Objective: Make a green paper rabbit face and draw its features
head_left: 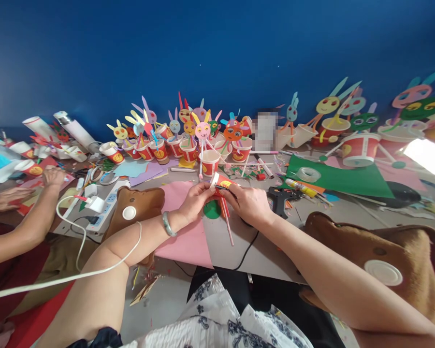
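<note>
Paper cup (226, 182), held up over the table's (221, 251) near middle: left hand (195, 202) pinching its left side, right hand (253, 203) clasping its right, pink stick (229, 227) below, glue gun (283, 199) lying right!

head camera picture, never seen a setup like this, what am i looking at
There is no machine here: the camera sits on a person's head, looking forward and down. The left hand and right hand in the middle are the wearer's own, together holding a red-and-white paper cup. Thin pink sticks show just below it. On the table lie a pink sheet, a green sheet and a black glue gun. Farther back, long-eared figures are set in similar cups. Another person's hands show at the left.
</note>
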{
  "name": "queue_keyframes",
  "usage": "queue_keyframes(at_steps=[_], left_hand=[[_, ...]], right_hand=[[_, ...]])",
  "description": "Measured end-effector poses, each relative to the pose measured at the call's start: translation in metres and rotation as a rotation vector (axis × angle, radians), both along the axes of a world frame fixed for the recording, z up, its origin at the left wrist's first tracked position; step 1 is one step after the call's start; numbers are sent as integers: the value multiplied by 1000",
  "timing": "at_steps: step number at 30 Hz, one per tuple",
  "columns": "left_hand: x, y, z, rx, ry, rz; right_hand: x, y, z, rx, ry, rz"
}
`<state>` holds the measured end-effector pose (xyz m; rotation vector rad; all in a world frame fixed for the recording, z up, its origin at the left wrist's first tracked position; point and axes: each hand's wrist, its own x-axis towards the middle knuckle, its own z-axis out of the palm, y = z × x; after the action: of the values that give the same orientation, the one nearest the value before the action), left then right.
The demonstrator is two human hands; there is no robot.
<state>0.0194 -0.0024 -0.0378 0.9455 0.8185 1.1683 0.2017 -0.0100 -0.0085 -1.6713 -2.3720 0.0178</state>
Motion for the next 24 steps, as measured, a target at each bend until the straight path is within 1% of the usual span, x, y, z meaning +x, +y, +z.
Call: queue_keyframes(at_steps=[3,6,10,13,16,19,21,24], left_hand=[[0,0,1,12,13,-8],[0,0,3,44,39,-3],[-3,0,10,117,88,25],[-7,-1,14,167,134,47],[-10,-1,16,212,184,78],[-12,-1,16,257,230,125],[-13,-1,15,287,258,146],[-15,-1,15,327,298,152]], right_hand=[[0,0,-2,5,31,-2],[2,2,-4,26,178,9],[8,9,-8,49,621,-6],[14,19,-10,12,926,-54],[16,23,-12,-127,1097,-71],[13,20,-10,-313,1128,-60],[9,14,-7,-486,1186,-20],[4,8,-3,-810,1376,94]])
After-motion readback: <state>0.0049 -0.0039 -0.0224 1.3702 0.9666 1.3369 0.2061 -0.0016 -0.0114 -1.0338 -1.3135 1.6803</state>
